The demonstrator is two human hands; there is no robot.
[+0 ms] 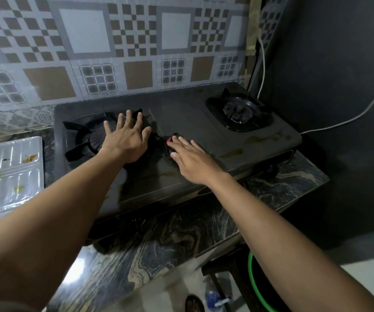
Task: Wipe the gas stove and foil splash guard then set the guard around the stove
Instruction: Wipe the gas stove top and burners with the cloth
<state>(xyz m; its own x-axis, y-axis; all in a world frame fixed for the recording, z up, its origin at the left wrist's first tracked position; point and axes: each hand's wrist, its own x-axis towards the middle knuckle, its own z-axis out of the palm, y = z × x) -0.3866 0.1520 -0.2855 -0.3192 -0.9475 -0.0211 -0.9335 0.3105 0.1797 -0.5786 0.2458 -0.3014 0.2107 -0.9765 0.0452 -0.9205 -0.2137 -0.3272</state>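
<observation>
A dark two-burner gas stove (192, 118) sits on a marbled counter. Yellowish stains (233, 152) mark its top near the right front. My left hand (126, 138) is spread open over the left burner (87, 138), holding nothing. My right hand (190, 159) presses flat on a dark cloth (166, 152) with a pink spot, on the stove's middle just right of that burner. The foil splash guard (8, 172) lies flat on the counter left of the stove, silvery and ribbed, with yellow-brown splashes on it.
The right burner (240, 113) is uncovered at the stove's far right. A tiled wall (91, 52) rises right behind the stove, and a dark wall with a white cable (339, 122) stands at the right. The counter edge (170, 239) runs in front; a green hose (254, 287) hangs below.
</observation>
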